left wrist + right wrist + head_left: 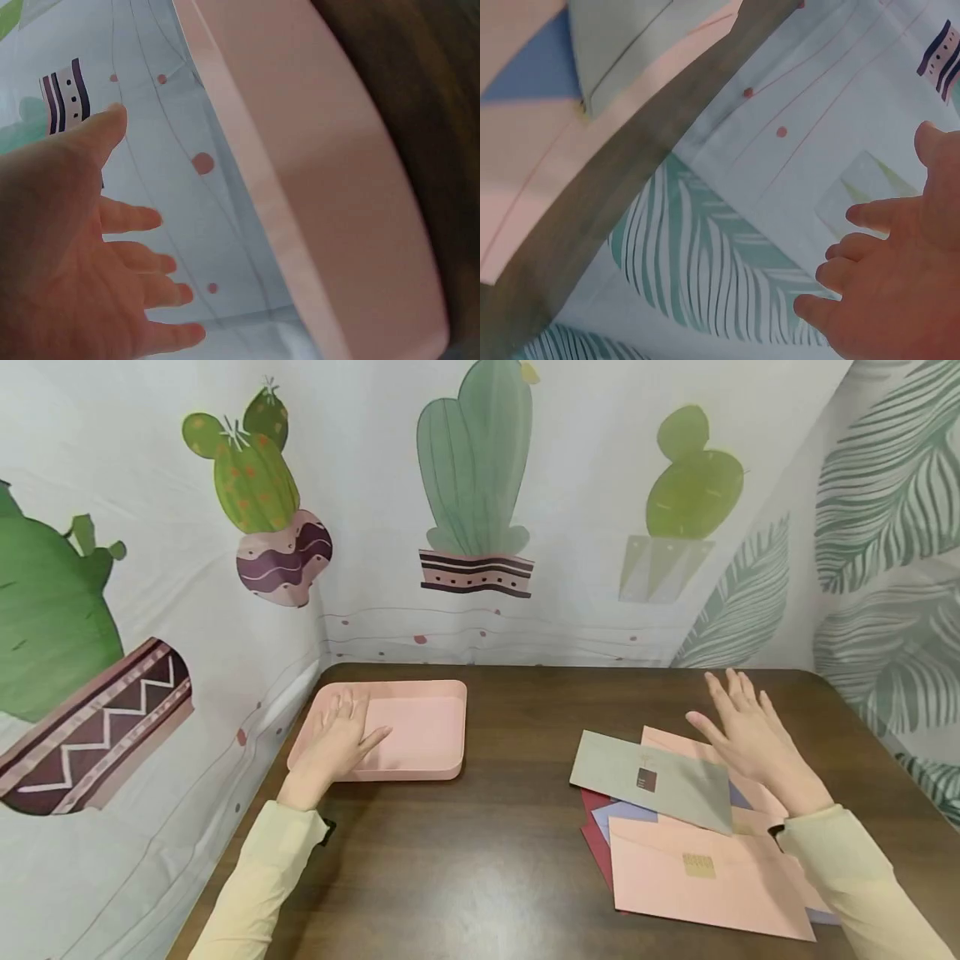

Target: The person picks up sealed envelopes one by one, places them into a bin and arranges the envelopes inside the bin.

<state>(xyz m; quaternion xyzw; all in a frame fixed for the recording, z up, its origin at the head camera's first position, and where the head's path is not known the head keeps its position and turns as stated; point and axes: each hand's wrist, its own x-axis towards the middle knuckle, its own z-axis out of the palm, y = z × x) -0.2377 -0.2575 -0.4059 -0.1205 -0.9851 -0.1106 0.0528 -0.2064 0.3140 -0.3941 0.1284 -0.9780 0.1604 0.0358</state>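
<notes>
Over the left part of a shallow pink tray (416,735), my left hand (337,743) is held with its fingers spread and nothing in it. The left wrist view shows that hand (82,247) apart from the tray's outer wall (322,150). On the right lies a loose pile of envelopes: a grey-green envelope (607,760) on top, a pink envelope (652,877) in front, with blue and dark red ones partly covered. My right hand (757,743) hovers above the pile's far right side, fingers extended, holding nothing. In the right wrist view the hand (900,262) is also bare.
A dark brown wooden table (465,868) carries the tray and the envelopes. Behind it and along the left hangs a white cloth (367,527) printed with cacti and leaves, close to the table's back edge.
</notes>
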